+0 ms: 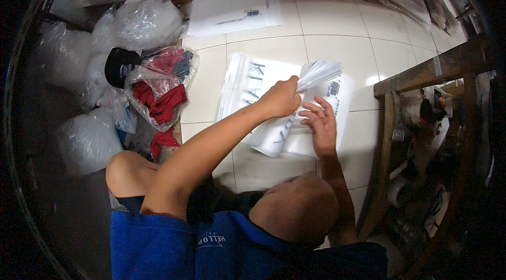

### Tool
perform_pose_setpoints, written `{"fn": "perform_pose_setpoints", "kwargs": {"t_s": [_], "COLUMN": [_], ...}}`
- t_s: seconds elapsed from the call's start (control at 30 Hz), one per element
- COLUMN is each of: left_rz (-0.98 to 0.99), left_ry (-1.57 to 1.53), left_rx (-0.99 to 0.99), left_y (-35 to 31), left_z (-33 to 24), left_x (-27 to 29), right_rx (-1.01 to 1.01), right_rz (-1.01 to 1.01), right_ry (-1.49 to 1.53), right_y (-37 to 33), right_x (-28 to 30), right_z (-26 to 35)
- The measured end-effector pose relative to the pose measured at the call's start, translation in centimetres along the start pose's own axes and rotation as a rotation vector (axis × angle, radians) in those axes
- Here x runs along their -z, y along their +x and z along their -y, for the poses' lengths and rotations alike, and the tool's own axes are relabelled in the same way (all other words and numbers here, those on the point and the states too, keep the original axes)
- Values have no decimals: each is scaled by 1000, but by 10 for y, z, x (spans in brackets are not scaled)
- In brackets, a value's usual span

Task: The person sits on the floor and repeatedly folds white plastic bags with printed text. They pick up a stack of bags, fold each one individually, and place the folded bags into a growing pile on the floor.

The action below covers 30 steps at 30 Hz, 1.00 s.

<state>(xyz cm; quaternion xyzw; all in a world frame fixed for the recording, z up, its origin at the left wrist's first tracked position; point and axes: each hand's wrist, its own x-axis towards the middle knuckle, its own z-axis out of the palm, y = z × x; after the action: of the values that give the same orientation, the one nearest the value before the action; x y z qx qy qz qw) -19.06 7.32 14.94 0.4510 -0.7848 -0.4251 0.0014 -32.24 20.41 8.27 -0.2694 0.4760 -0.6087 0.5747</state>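
A stack of white, frosted-looking printed plastic bags (245,77) lies on the tiled floor in front of me. My left hand (284,96) is closed around the bunched edge of several of them, which bend up and fan out beyond my fist. Beside it, to the right, my right hand (320,122) has its fingers apart and slightly curled, over the lower bags with a barcode. It appears to hold nothing. A curled end of the gripped bags hangs below my left wrist.
Another stack of similar bags (224,8) lies farther off on the floor. To the left are clear plastic sacks (147,21), a black cap (120,66) and a clear bag of red cloth (161,95). A wooden rack (416,77) stands close on the right.
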Motion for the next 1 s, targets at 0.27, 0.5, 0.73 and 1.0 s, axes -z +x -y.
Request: {"fn": "perform_pose_setpoints", "kwargs": {"t_s": [0.27,0.5,0.73,1.0], "left_rz": [-6,-68,-30,87], "left_ry": [46,76,-41,251], "left_rx": [-204,-468,-677,-743], "left_y": [-11,-8,0,-7], "left_z": [-59,-114,-136,-149], "left_x": [55,75,128,219], "right_rx": [458,942,491,818], "right_rz": [-446,-495,-671,-538], "right_ry": [-370,-612,-358,-524], "right_y": [10,20,24,34], "right_x": [84,44,143,55], "right_z": [9,135,49,154]}}
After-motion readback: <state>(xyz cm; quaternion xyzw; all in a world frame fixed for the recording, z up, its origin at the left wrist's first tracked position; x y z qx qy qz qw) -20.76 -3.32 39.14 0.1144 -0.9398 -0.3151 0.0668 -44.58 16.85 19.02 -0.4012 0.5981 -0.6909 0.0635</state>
